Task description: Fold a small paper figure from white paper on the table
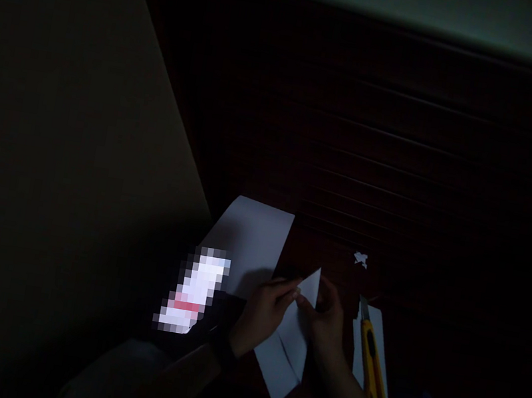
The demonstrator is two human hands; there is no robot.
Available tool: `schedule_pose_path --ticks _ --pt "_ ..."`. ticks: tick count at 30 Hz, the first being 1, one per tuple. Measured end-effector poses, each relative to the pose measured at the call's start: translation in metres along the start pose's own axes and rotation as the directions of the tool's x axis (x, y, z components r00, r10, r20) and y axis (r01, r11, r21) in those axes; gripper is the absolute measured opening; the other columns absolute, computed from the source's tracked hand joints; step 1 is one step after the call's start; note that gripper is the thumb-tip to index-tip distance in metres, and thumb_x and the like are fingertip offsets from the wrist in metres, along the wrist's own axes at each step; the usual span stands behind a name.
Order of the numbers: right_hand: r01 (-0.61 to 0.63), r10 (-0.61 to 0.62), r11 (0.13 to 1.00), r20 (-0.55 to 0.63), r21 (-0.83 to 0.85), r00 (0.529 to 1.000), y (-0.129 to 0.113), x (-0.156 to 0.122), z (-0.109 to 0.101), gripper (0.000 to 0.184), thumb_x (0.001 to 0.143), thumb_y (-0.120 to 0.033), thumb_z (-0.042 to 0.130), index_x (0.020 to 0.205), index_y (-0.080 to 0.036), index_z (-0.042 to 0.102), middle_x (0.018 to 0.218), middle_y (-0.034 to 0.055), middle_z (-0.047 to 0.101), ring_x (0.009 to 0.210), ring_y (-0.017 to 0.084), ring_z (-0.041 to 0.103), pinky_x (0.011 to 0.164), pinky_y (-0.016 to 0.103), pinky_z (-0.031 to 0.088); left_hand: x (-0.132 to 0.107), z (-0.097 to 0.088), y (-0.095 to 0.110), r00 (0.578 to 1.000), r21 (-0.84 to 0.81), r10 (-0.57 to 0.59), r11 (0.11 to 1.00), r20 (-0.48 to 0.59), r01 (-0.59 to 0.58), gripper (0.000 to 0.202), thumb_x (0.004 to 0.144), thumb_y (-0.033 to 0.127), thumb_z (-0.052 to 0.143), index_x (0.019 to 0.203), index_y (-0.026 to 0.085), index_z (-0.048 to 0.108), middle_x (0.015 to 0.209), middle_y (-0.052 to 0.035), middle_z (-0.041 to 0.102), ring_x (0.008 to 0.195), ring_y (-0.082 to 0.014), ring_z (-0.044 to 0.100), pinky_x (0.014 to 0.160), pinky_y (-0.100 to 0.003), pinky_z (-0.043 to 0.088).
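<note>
A folded sheet of white paper (292,338) is between my hands, its pointed tip up and its lower end spread towards the near table edge. My left hand (266,310) pinches its upper left side near the tip, thumb and fingers closed on it. On the other side my right hand (326,319) grips the paper too, with the thumb in front and the fingers behind, partly hidden. Both thumbs nearly meet just below the tip. A dark band circles my left wrist.
Flat white paper (255,234) lies behind my left hand. Left of it glows a pixelated bright screen (195,292). A yellow utility knife (371,364), blade out, rests on white paper at right. Small paper scraps (360,260) lie farther back. The scene is dim; a pale wall (55,125) bounds the left.
</note>
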State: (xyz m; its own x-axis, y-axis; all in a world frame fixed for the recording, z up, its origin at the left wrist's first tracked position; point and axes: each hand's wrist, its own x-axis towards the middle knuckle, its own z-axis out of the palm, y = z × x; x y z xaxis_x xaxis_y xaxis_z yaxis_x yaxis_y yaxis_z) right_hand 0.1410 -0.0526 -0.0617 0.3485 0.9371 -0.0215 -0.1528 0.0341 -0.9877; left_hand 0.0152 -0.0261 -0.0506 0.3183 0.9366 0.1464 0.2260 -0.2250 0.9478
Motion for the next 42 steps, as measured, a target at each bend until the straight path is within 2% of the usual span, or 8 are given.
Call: schedule_pose_path --ticks 4,10,14,19,23,31,42 --pt "-0.043 0.043 0.999 0.021 0.031 0.999 -0.001 -0.002 0.003 0.047 0.066 -0.027 0.071 0.109 -0.022 0.051 0.103 0.0069 0.063 0.092 0.023 0.06 0.08 0.037 0.046 -0.002 -0.001 0.0 0.999 0.032 0.037 0.999 -0.036 -0.035 0.031 0.086 0.022 0.044 0.115 0.024 0.057 0.096 -0.004 0.063 0.088 -0.0157 0.057 0.076 -0.026 0.046" --pt "-0.194 0.184 0.98 0.173 0.042 0.968 -0.012 0.005 0.004 0.036 0.068 -0.033 0.069 0.1 -0.02 0.058 0.092 0.0054 0.067 0.078 0.022 0.062 0.067 0.033 0.048 0.001 -0.01 -0.002 0.994 0.05 0.048 0.998 -0.101 -0.043 0.028 0.085 0.02 0.045 0.107 0.024 0.062 0.092 -0.0036 0.061 0.083 -0.0148 0.056 0.072 -0.025 0.046" --pt "-0.228 0.223 0.974 0.178 0.006 0.958 -0.016 0.019 -0.003 0.031 0.066 -0.037 0.07 0.089 -0.018 0.063 0.075 0.0032 0.067 0.064 0.018 0.061 0.059 0.028 0.046 0.005 -0.011 -0.003 0.994 0.041 0.064 0.997 -0.084 -0.06 0.028 0.085 0.02 0.045 0.107 0.023 0.063 0.091 -0.004 0.061 0.081 -0.0146 0.056 0.07 -0.025 0.045" --pt "-0.257 0.253 0.966 0.21 -0.011 0.944 -0.015 0.026 -0.016 0.023 0.067 -0.037 0.07 0.072 -0.016 0.064 0.068 0.0025 0.066 0.061 0.017 0.059 0.058 0.028 0.045 0.005 -0.007 -0.003 0.997 0.025 0.074 0.997 -0.036 -0.073 0.03 0.087 0.022 0.043 0.111 0.023 0.06 0.09 -0.0047 0.059 0.081 -0.0146 0.055 0.069 -0.024 0.044" --pt "-0.291 0.279 0.957 0.245 0.015 0.929 -0.018 0.026 -0.019 0.024 0.066 -0.038 0.07 0.074 -0.016 0.066 0.072 0.0044 0.067 0.065 0.019 0.061 0.061 0.029 0.047 0.004 -0.005 -0.002 0.997 0.034 0.08 0.996 -0.015 -0.079 0.031 0.087 0.022 0.042 0.114 0.024 0.059 0.09 -0.0053 0.059 0.082 -0.015 0.054 0.068 -0.024 0.044" --pt "-0.354 0.317 0.934 0.328 0.056 0.89 -0.019 0.031 -0.024 0.022 0.067 -0.036 0.07 0.076 -0.016 0.067 0.072 0.003 0.067 0.062 0.015 0.06 0.059 0.026 0.046 0.005 -0.005 -0.002 0.995 0.067 0.101 0.993 0.012 -0.102 0.032 0.088 0.02 0.041 0.114 0.027 0.058 0.091 -0.005 0.057 0.084 -0.0154 0.053 0.069 -0.025 0.043" --pt "-0.33 0.294 0.94 0.282 0.09 0.913 -0.016 0.033 -0.026 0.018 0.072 -0.034 0.066 0.075 -0.016 0.065 0.073 0.0033 0.067 0.066 0.016 0.061 0.063 0.029 0.048 0.006 -0.007 0.0 0.996 0.074 0.08 0.994 0.027 -0.082 0.031 0.088 0.023 0.04 0.113 0.026 0.059 0.092 -0.0049 0.058 0.085 -0.0148 0.054 0.071 -0.024 0.044"
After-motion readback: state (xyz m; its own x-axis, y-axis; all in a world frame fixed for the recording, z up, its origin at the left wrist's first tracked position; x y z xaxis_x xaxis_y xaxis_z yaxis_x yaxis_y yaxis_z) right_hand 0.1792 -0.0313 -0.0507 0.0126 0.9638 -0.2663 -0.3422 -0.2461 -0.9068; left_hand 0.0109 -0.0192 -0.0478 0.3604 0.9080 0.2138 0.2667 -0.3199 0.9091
